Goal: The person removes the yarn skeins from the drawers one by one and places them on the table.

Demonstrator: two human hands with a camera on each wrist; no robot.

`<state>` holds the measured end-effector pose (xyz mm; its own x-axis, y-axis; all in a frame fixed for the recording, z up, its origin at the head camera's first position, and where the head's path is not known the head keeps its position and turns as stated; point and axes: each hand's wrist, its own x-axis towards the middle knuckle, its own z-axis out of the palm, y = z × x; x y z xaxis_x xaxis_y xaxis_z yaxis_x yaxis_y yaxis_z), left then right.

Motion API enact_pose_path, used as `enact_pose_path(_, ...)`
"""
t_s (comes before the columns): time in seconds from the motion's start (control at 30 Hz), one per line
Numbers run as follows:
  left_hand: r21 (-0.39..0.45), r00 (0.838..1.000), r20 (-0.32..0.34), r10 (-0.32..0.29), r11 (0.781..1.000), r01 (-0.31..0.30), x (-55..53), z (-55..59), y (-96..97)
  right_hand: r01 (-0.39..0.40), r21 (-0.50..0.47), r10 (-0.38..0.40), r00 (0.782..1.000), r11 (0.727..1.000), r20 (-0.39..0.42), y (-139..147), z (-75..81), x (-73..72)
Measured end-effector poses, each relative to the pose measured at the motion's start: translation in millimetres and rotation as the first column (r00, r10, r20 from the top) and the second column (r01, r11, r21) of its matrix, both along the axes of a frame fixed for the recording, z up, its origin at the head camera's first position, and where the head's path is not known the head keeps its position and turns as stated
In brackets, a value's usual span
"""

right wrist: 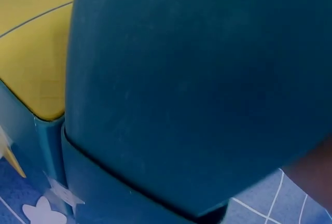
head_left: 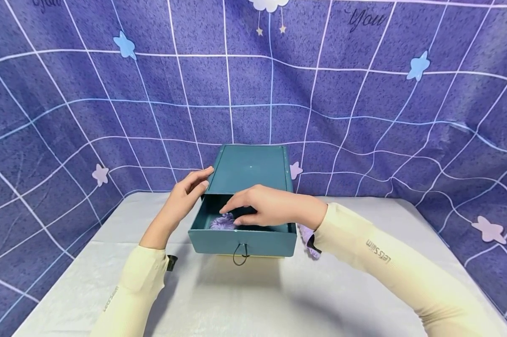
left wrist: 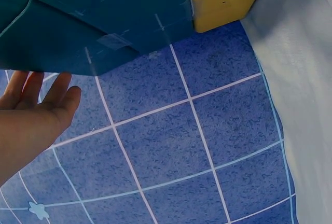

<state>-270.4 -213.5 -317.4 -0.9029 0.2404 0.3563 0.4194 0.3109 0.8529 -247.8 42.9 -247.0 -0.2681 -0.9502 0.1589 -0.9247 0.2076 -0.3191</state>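
Note:
A teal drawer cabinet stands on the table with its top drawer pulled out. In that drawer, toward the front left, lies a fluffy purple item; its exact kind is unclear. My right hand reaches over the drawer, fingers and thumb spread apart, fingertips right at the purple fluff. The left hand rests its fingertips against the cabinet's upper left edge. From the left wrist view, the same left hand has its fingers extended along the teal side.
A dark loop pull hangs on the drawer front. Below is a yellow drawer. Another fluffy purple thing lies right of the cabinet, partly behind the right wrist. A white cloth covers the table; a blue-purple grid curtain hangs behind.

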Motion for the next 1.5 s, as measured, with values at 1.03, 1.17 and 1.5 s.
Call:
enact_pose_path(1.03, -0.006, 1.0, -0.002, 0.002, 1.0, -0.002, 0.5, -0.8, 1.6, 0.034, 0.121, -0.033, 0.999, 0.992, -0.011, -15.4, -23.8, -5.6)
enact_pose_path(1.17, -0.008, 1.0, 0.0, 0.006, 1.0, -0.006, 0.2, -0.7, 1.3, 0.031, 0.089, -0.029, 0.999, 0.996, -0.021, -13.3, -22.5, -4.1)
enact_pose_path(1.5, -0.005, 1.0, 0.003, 0.012, 1.0, -0.012, -0.3, 0.0, 0.7, 0.009, -0.033, -0.01, 0.999, 0.999, -0.031, -4.2, -16.5, -2.7)
